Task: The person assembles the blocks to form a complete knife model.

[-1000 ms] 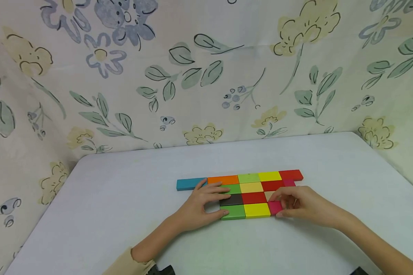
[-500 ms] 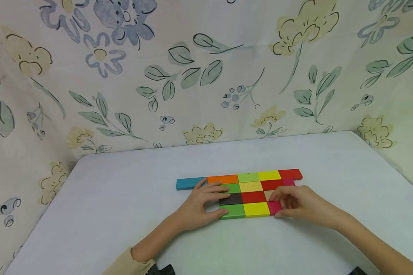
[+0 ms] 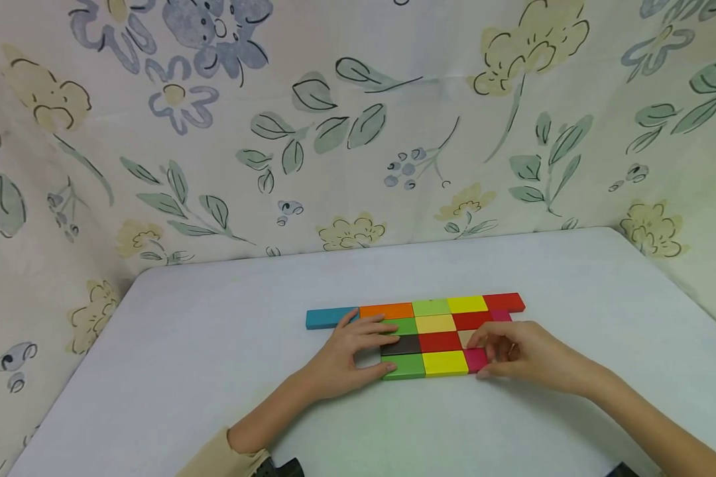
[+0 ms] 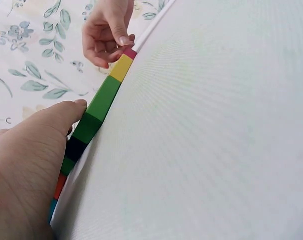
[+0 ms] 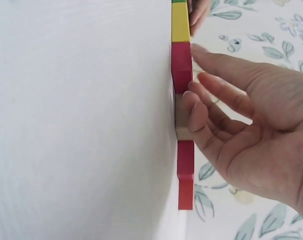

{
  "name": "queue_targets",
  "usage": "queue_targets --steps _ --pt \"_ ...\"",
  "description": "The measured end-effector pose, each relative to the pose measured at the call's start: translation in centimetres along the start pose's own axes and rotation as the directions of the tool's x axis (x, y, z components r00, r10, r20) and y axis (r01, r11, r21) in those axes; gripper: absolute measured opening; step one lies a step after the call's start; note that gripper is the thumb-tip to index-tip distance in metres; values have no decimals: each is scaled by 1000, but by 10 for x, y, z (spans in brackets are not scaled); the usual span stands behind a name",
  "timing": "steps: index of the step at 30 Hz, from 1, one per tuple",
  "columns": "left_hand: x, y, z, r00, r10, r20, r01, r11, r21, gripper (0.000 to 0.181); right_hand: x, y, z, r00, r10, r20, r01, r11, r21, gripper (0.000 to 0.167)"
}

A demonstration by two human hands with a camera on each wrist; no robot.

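Colourful flat rectangular blocks lie side by side in several rows on the table. My left hand rests spread at their left end, its fingertips near the green block, the black block and the orange block. In the left wrist view its thumb touches the green block's edge. My right hand is at the right end with bent, relaxed fingers. Its thumb touches the magenta block and a fingertip touches the beige block. The hands partly hide the outer blocks.
A blue block juts out left in the far row, and a red block juts out right. The white table extends around the blocks. Floral cloth hangs behind it. Dark straps sit near the wrists.
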State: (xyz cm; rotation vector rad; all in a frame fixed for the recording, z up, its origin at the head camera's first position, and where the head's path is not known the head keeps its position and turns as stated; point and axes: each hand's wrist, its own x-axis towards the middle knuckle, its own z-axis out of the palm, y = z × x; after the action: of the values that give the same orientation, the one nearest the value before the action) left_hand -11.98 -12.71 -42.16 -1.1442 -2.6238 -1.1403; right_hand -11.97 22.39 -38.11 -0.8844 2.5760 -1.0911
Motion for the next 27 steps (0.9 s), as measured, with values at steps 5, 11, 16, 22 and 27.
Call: queue_targets --steps 5,11,16,22,27 --pt "0 1 -1 1000 -3 0 3 1000 4 43 -3 1 -8 1000 -23 -19 23 1000 0 28" --pt "1 1 -1 1000 -3 -5 3 1000 4 42 -7 -1 -21 997 58 -50 -59 998 -37 28" --pt "1 2 -2 1000 -3 -9 3 1000 14 41 -11 -1 -31 992 87 -95 -94 993 -75 26" --pt "2 4 -4 1000 -23 -1 23 999 25 43 -14 5 -42 986 78 -150 -97 987 -125 27" --pt "3 5 -9 999 -35 -17 36 997 68 44 -16 9 -51 973 87 -213 -130 972 -196 27"
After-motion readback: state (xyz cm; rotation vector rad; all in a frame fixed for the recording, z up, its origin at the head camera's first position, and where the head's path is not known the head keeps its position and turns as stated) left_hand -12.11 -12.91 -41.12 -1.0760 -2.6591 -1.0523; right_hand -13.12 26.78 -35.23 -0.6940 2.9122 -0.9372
